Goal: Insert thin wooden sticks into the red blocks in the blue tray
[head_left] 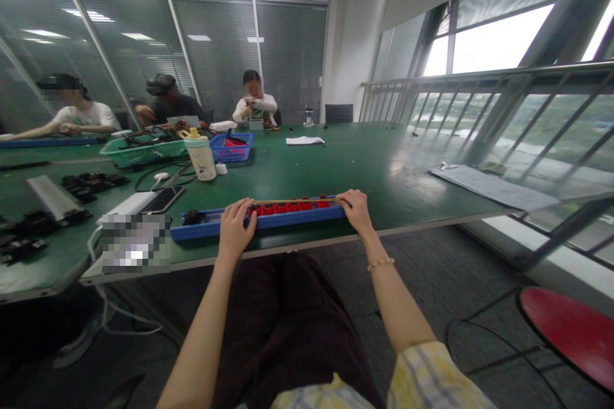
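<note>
A long, shallow blue tray (288, 222) lies on the green table near its front edge. Several red parts (292, 207) sit in a row inside it, and a dark part (193, 216) rests at its left end. Above the red parts, a thin yellowish strip (297, 200) runs lengthwise from one hand to the other. My left hand (235, 227) is closed around the strip's left end, with its thumb over the tray. At the tray's right end, my right hand (355, 209) pinches the other end of the strip. My fingers partly cover both ends.
To the left lie a phone (164, 199), a white power bank (127, 206) and cables. Behind them stand a cup (200, 158), a green basket (144, 152) and a blue basket (233, 152). A clipboard (494, 186) lies right; a red stool (570, 332) stands below. Several people sit across.
</note>
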The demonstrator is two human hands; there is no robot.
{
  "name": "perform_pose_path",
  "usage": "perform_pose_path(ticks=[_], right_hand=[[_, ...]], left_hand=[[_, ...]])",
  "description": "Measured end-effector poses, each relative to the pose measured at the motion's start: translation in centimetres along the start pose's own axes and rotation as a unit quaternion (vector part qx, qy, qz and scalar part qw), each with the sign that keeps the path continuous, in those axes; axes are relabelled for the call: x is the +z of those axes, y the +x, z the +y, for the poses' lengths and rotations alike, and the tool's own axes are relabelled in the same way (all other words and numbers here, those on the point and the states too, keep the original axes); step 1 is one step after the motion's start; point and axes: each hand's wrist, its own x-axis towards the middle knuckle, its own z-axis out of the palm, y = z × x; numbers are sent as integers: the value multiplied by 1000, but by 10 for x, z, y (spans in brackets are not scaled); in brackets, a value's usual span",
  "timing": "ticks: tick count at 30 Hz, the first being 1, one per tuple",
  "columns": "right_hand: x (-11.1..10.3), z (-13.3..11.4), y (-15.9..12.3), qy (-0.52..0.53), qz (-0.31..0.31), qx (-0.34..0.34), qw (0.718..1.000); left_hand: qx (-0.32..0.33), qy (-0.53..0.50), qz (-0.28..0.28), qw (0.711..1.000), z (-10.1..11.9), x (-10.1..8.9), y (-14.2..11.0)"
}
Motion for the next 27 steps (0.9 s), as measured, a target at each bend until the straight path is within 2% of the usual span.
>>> perform_pose_path(ticks=[9, 14, 27], right_hand=[[-1, -2, -1, -9, 4, -9, 1000], [0, -1, -1, -9, 4, -6, 1000], [0, -2, -1, -17, 10, -5, 1000]], left_hand=[[57, -51, -30, 997, -5, 4, 2], [77, -68, -25, 994, -5, 4, 1], [37, -77, -42, 995, -4, 9, 5]])
